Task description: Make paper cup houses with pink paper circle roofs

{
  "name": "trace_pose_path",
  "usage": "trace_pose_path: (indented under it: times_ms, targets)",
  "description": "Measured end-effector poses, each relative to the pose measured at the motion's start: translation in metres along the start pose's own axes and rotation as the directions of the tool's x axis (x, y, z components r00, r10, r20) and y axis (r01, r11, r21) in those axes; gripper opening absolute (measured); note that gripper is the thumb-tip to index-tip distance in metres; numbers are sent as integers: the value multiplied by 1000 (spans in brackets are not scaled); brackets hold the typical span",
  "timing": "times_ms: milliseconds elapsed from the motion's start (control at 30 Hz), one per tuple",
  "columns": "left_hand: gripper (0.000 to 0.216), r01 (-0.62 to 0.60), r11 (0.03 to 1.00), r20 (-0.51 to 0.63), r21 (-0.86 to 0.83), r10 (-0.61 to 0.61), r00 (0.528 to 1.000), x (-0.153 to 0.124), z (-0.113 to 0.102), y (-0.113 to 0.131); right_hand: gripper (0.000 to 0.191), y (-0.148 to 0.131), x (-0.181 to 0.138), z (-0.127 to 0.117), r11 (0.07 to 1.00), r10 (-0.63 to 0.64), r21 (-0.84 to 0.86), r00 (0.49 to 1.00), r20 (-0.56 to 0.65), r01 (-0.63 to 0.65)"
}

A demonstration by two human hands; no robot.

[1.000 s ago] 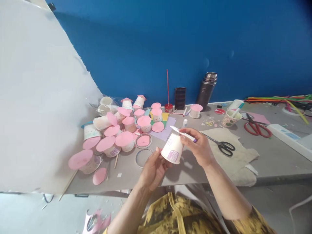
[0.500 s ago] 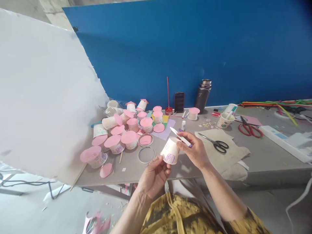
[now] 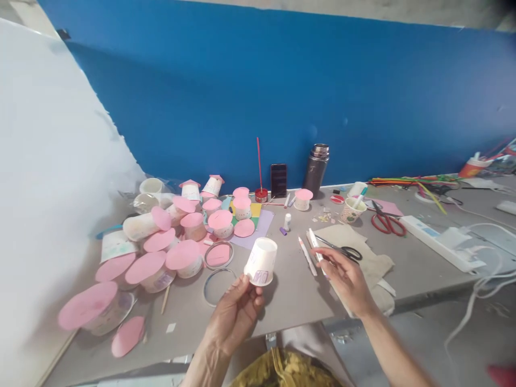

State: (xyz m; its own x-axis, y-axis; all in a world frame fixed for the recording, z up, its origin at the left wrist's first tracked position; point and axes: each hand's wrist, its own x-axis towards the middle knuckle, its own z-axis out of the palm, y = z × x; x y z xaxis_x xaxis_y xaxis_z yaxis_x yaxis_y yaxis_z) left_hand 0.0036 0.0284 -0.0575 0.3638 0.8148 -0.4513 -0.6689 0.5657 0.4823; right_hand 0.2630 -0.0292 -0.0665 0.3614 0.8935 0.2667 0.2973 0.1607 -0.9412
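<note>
In my left hand [image 3: 237, 306] a white paper cup [image 3: 263, 258] is held upside down by its rim, with a purple drawing near the bottom edge. My right hand [image 3: 344, 277] is closed around a white marker [image 3: 315, 244], over the edge of a beige cloth [image 3: 368, 247]. Just left of it, a second white marker [image 3: 307, 257] lies on the table. A small purple cap [image 3: 283, 231] rests near a white glue stick [image 3: 287, 222]. Black-handled scissors [image 3: 349, 252] lie on the cloth, partly behind my right fingers.
Several paper cups with pink discs [image 3: 185, 255] crowd the left side. Two tape rings [image 3: 220, 285] lie beside my left hand. A dark flask [image 3: 317, 172] and a phone [image 3: 278, 180] stand at the back. Red-handled scissors [image 3: 389, 223] and a power strip [image 3: 437, 244] are on the right.
My right hand has moved away from the cup to the right with a marker, down toward the table. A second marker now lies beside it. My left hand still holds the cup.
</note>
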Motion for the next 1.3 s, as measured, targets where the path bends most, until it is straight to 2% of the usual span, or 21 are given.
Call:
trace_pose_path:
  times_ms: [200, 400, 500, 600, 733, 833, 933, 1033, 1100, 1233, 1300]
  targets:
    - [7, -34, 999, -64, 22, 35, 997, 7, 5, 3, 31, 6, 8, -6, 993, 21, -113, 999, -48, -27]
    - [12, -58, 997, -33, 45, 60, 998, 13, 0, 2, 27, 6, 14, 12, 918, -76, -382, 993, 93, 107]
    - [15, -79, 995, -39, 53, 81, 996, 12, 0, 1, 32, 4, 13, 15, 906, -117, -392, 985, 127, 158]
    - [17, -95, 993, -27, 63, 97, 995, 10, 2, 1, 39, 1, 10, 8, 904, -146, -384, 980, 132, 186]
    - [21, -102, 993, -9, 63, 103, 995, 12, 1, 2, 56, 0, 4, -9, 917, -151, -359, 985, 83, 171]
    - [24, -106, 993, 5, 53, 106, 994, 15, -2, 1, 54, 5, -2, -19, 930, -140, -337, 989, 46, 147]
    - [24, -104, 994, 32, 39, 103, 994, 16, -5, -1, 53, 16, -7, -25, 863, -199, -471, 980, 21, 185]
    - [25, -95, 995, 67, 24, 94, 993, 15, -6, -3, 51, 24, -5, -26, 794, -239, -560, 968, 72, 238]
    - [26, -95, 995, 92, 17, 93, 991, 15, -6, -5, 49, 25, -1, -23, 748, -220, -610, 965, 144, 261]
    - [33, -102, 995, 116, 3, 101, 988, 15, -8, -6, 47, 19, 13, -12, 597, -149, -741, 951, 273, 306]
    - [35, -99, 995, 116, -7, 99, 988, 15, -10, -6, 46, 15, 19, -7, 576, -127, -755, 947, 295, 313]
